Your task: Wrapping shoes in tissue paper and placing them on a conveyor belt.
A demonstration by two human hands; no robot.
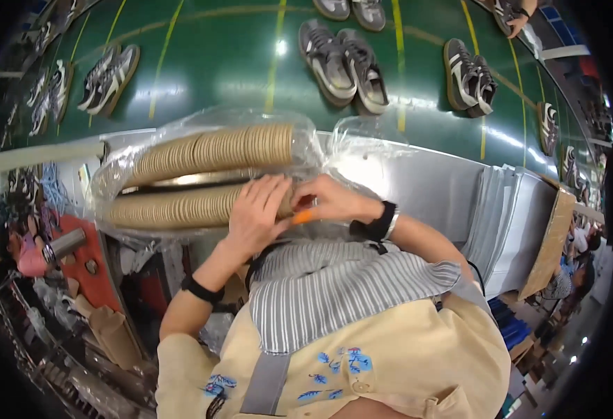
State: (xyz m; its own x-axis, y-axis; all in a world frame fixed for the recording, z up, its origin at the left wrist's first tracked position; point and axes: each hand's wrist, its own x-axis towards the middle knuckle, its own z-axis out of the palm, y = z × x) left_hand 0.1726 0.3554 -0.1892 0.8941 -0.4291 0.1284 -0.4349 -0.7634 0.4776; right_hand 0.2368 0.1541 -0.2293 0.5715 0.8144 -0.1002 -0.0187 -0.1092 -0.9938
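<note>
Two rows of tan discs point(201, 178) lie in a clear plastic bag point(111, 174) at 10 o'clock on the desk point(418, 185). Left hand point(254, 213) fingers curl over the lower row; right hand point(331, 202) pinches an orange tool point(303, 217). Risk: slack film lets discs spill.

One head-worn fisheye camera looks steeply down, close over the desk point(418, 188), with the green conveyor belt point(236, 63) beyond.
</note>
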